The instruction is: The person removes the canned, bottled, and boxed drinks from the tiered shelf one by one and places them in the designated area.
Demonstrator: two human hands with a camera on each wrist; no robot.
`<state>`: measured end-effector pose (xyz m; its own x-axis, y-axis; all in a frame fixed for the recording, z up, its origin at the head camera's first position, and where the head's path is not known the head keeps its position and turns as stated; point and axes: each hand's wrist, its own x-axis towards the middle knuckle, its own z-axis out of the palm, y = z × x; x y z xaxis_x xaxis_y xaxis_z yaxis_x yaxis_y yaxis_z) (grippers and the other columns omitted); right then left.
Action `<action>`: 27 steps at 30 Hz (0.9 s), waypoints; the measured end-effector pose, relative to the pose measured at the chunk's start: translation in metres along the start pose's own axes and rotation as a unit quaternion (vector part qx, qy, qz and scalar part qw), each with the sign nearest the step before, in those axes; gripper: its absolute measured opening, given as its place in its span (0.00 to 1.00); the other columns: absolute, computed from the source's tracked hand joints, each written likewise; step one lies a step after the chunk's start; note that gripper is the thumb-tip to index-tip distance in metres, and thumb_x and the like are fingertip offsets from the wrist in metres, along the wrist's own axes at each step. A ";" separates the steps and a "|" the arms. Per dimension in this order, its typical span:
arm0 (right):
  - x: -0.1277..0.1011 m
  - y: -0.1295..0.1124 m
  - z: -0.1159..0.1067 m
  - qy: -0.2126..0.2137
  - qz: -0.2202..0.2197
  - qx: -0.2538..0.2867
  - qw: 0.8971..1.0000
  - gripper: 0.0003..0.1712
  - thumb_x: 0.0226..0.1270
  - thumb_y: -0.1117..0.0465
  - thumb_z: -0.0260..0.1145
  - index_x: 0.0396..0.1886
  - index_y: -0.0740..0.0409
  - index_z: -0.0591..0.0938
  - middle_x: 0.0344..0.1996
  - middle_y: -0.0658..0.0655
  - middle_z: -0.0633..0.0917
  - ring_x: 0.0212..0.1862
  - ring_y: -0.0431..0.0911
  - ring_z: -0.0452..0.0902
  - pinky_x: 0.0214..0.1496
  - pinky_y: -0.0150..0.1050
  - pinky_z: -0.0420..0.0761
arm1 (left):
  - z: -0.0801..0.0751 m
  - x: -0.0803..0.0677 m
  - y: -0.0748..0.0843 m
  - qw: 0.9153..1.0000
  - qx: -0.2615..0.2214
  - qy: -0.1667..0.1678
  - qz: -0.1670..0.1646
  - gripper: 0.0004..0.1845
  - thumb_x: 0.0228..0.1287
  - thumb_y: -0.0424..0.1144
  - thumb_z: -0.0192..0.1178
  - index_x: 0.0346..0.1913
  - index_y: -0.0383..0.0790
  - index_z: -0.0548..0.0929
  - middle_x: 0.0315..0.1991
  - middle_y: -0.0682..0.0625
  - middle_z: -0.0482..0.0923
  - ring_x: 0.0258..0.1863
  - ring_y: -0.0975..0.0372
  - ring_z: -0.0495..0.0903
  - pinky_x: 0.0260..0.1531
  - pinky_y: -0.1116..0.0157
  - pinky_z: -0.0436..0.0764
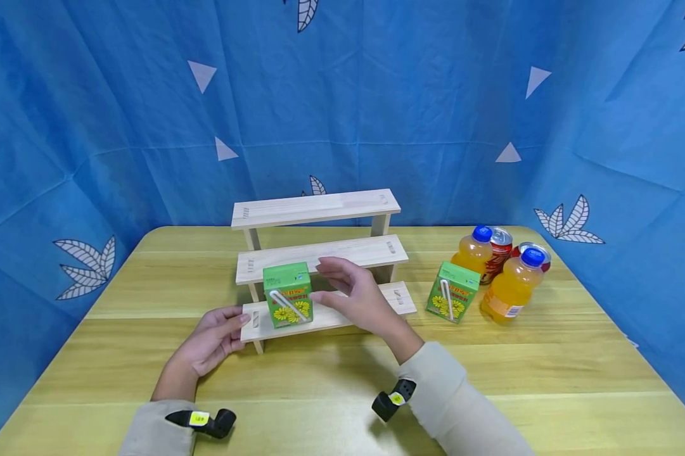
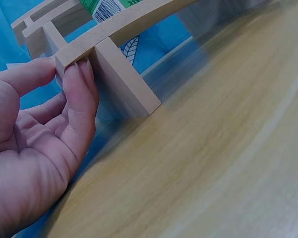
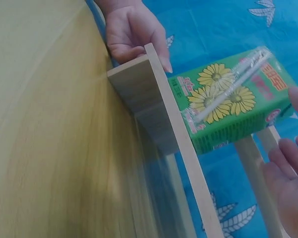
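A wooden three-step display rack (image 1: pixel 319 253) stands on the table. On the left part of its lowest step sits an upright green drink carton (image 1: pixel 288 294) with yellow flowers and a straw on its front. My left hand (image 1: pixel 213 339) pinches the left end of that step; in the left wrist view its thumb lies at the board's end and fingertips (image 2: pixel 79 79) curl underneath. My right hand (image 1: pixel 356 297) is beside the carton's right side, fingers loosely bent and spread from the thumb. In the right wrist view, the thumb overlaps the carton's upper edge.
To the right of the rack stands a second green carton (image 1: pixel 453 292). Behind and beside it are two orange drink bottles (image 1: pixel 510 288) with blue caps and two red cans (image 1: pixel 497 253). A blue patterned cloth (image 1: pixel 342 114) hangs behind the wood-grain table (image 1: pixel 559 367).
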<state>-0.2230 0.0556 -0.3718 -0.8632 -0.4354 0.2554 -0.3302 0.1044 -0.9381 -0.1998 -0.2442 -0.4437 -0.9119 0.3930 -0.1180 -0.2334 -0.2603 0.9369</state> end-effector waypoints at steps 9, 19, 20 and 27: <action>-0.002 -0.028 0.013 -0.018 0.009 0.002 1.000 0.32 0.60 0.68 0.66 0.64 0.67 0.67 0.57 0.65 0.75 0.60 0.56 0.71 0.66 0.46 0.69 | 0.001 0.000 0.001 1.000 0.003 0.008 -0.007 0.09 0.71 0.33 0.49 0.50 0.34 0.71 0.38 0.47 0.83 0.31 0.64 0.82 0.27 0.73 0.81; 0.001 -0.030 0.021 -0.019 0.012 -0.017 1.000 0.31 0.61 0.68 0.66 0.64 0.65 0.68 0.55 0.64 0.77 0.58 0.54 0.74 0.61 0.44 0.75 | 0.002 0.000 0.001 1.000 -0.001 0.010 -0.006 0.08 0.71 0.32 0.49 0.49 0.34 0.71 0.37 0.47 0.83 0.31 0.64 0.82 0.27 0.74 0.81; 0.002 -0.030 0.021 -0.019 0.013 -0.020 1.000 0.30 0.62 0.67 0.66 0.64 0.65 0.68 0.55 0.63 0.77 0.58 0.53 0.74 0.60 0.43 0.76 | 0.001 0.000 0.001 1.000 -0.001 0.008 -0.005 0.08 0.71 0.32 0.48 0.49 0.34 0.71 0.38 0.47 0.83 0.31 0.64 0.82 0.27 0.74 0.81; 0.002 -0.031 0.023 -0.023 0.010 -0.031 0.999 0.28 0.63 0.68 0.64 0.62 0.64 0.69 0.53 0.63 0.78 0.57 0.52 0.76 0.57 0.37 0.77 | 0.001 -0.001 0.001 1.000 -0.006 0.001 -0.004 0.09 0.72 0.32 0.48 0.50 0.33 0.71 0.39 0.47 0.83 0.32 0.64 0.82 0.28 0.73 0.81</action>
<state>-0.2058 0.0308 -0.3481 -0.8522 -0.4729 0.2240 -0.3366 0.1677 -0.9266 -0.1989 -0.2443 -0.4422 -0.9108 0.3935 -0.1252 -0.2437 -0.2676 0.9322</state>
